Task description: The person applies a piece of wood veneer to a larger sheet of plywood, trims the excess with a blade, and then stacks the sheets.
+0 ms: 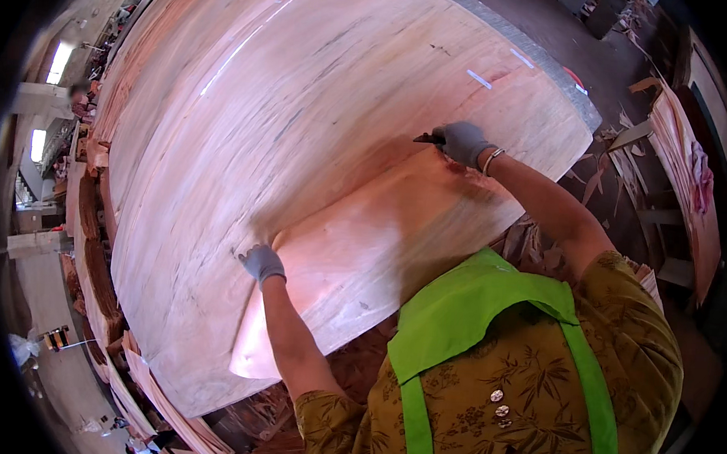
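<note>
A large sheet of pale wood veneer (345, 80) lies spread before me. Across its near edge rests a smaller, pinkish veneer piece (364, 219), slightly raised and curled at its left end. My left hand (263, 263), in a grey glove, lies with fingers stretched out on the veneer beside that piece's upper left corner. At the piece's upper right end, my right hand (464, 144), also gloved, is closed around a dark, pointed hand tool (429, 138). The tool looks like a knife, but its blade is not clear. Reddish torn wood (467, 171) shows below this hand.
White tape strips (479, 79) sit on the sheet's far right area. Stacked veneer (91, 239) lines the left side. At right, a bundle of veneer strips (683, 160) leans over scraps on the floor. Broken veneer scraps (358, 361) lie below the near edge.
</note>
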